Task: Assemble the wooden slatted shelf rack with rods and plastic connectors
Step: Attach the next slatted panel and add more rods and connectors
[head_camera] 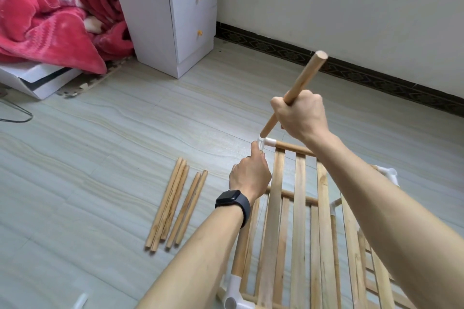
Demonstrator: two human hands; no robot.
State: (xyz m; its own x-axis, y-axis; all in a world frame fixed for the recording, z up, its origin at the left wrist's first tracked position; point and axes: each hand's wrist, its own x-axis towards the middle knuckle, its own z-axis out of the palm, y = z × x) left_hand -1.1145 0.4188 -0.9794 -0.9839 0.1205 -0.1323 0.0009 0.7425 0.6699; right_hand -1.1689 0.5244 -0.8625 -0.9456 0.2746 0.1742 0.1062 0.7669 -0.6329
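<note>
The partly built slatted shelf rack (300, 228) stands on the floor at the lower right, with wooden slats and white plastic connectors at its corners. My right hand (302, 114) grips a wooden rod (305, 75) tilted up to the right; the rod's lower end meets the far-left white connector (267, 142). My left hand (249, 174), with a black watch on its wrist, holds that corner, its fingertips pinching the connector. Another white connector (234, 293) sits at the near-left corner, and one more connector (389, 173) shows at the far right.
Several loose wooden rods (175, 204) lie side by side on the pale floor left of the rack. A white bedside cabinet (173, 7) stands at the back, a red blanket (45, 15) beside it. The wall with a dark skirting (351, 68) runs behind.
</note>
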